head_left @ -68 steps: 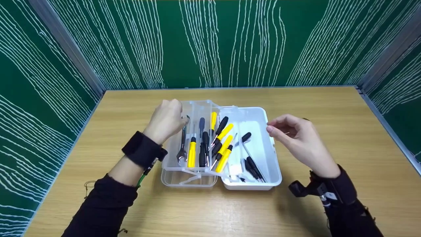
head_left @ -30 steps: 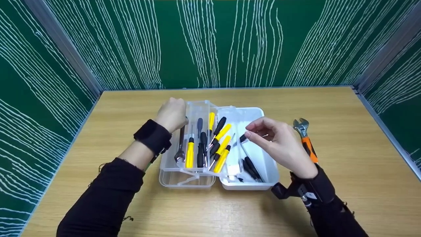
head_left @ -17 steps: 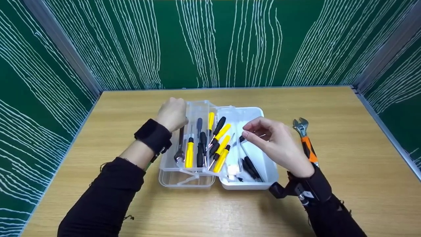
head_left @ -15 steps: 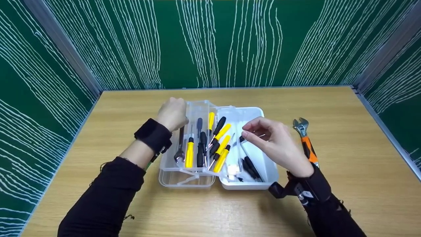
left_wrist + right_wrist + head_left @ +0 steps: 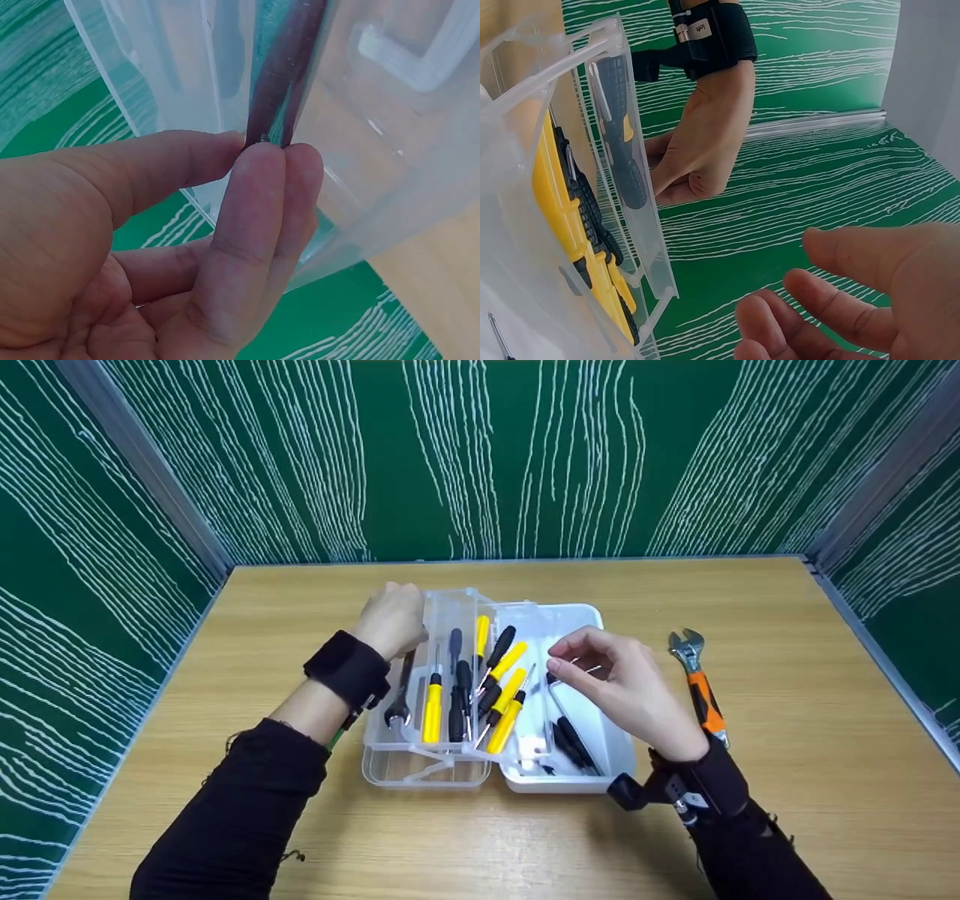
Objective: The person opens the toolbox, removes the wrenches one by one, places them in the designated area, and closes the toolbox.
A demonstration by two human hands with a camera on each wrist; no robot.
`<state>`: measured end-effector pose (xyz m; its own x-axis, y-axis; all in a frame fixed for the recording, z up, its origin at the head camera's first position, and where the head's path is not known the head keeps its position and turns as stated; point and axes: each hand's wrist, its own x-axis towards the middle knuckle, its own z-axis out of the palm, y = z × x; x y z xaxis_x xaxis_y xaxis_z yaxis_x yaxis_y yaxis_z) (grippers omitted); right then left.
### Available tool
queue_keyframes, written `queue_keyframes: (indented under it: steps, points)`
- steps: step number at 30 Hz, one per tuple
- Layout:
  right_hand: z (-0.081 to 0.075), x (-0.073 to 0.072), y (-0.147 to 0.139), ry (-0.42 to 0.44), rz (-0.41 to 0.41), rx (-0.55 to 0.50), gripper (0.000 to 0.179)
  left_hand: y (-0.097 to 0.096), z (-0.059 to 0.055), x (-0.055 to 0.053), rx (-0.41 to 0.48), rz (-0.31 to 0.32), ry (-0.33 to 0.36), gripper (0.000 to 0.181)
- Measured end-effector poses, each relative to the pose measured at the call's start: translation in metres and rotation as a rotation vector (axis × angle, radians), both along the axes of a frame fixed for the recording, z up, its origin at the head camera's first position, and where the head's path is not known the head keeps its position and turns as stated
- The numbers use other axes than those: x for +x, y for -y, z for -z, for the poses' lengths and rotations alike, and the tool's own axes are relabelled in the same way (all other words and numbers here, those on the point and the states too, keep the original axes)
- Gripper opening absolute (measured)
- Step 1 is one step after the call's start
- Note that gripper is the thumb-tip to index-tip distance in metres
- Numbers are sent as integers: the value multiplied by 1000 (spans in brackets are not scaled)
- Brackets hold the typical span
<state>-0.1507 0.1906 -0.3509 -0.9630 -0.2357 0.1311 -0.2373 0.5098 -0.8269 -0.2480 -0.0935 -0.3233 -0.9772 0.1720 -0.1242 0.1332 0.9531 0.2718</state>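
In the head view my left hand (image 5: 390,622) reaches into the left compartment of a clear raised tray (image 5: 420,746). It pinches the far end of a metal wrench (image 5: 398,706), whose open-ended head points toward me. The left wrist view shows thumb and fingertips closed on the wrench shaft (image 5: 285,82). Over the white toolbox base (image 5: 577,785) hovers my right hand (image 5: 626,686), its fingers loosely curved. Nothing lies between those fingers in the right wrist view. Several yellow-handled screwdrivers (image 5: 433,712) and black-handled ones (image 5: 457,712) lie in the tray compartments.
An adjustable wrench (image 5: 699,686) with an orange and black handle lies on the table right of the toolbox. Black-handled tools (image 5: 574,744) rest in the white base. The clear lid (image 5: 427,777) lies under the tray. Green walls enclose the table.
My right hand has moved left from beside the toolbox to above it, and the adjustable wrench now shows on the table. The held wrench's near end has swung slightly left.
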Motion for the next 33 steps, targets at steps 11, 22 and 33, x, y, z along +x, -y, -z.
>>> queue_keyframes:
  steps: [11,22,33]
  points:
    - [3,-2,1,16,5,27,18,2,0,-5,-37,11,40,7]
    - [5,-4,-1,3,-4,15,17,18,46,-52,-19,-35,153,7]
    - [8,-6,-2,0,-8,16,17,4,-10,-4,-37,-35,185,8]
